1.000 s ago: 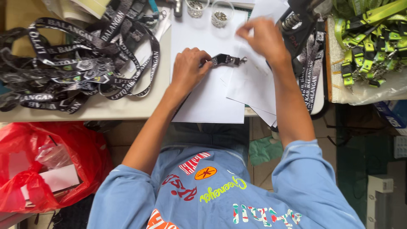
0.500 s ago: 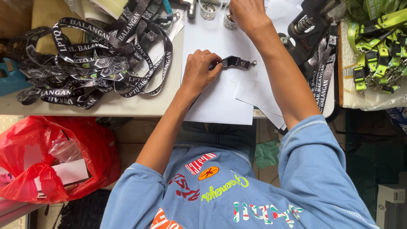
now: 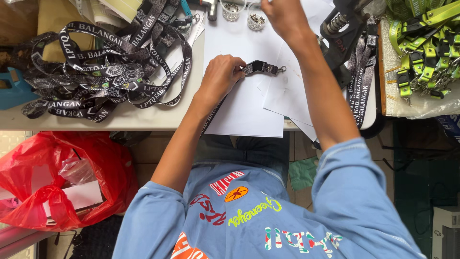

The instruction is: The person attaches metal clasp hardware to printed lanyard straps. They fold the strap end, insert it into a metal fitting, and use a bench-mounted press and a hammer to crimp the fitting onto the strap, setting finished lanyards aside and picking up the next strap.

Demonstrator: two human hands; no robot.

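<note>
The left hand [image 3: 221,76] is curled, pinching the black lanyard end [image 3: 261,67] flat on the white paper sheets [image 3: 244,110]. The strap's long axis runs across, its metal hook [image 3: 281,70] pointing to 3 o'clock. The right hand [image 3: 282,14] reaches to 12 o'clock over two small glass jars [image 3: 255,19]; whether it grips anything, I cannot tell. A black lanyard pile [image 3: 105,72] lies at 9 o'clock, green lanyards [image 3: 421,43] at 3 o'clock, and a press tool [image 3: 342,29] stands just beside the right forearm.

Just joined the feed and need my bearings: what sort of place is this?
Probably a small lanyard-assembly workbench. A heap of black printed fabric lanyards covers the white table, green lanyards with clips are piled at the side, and small clear cups of metal fittings stand by a black hand press.
</note>
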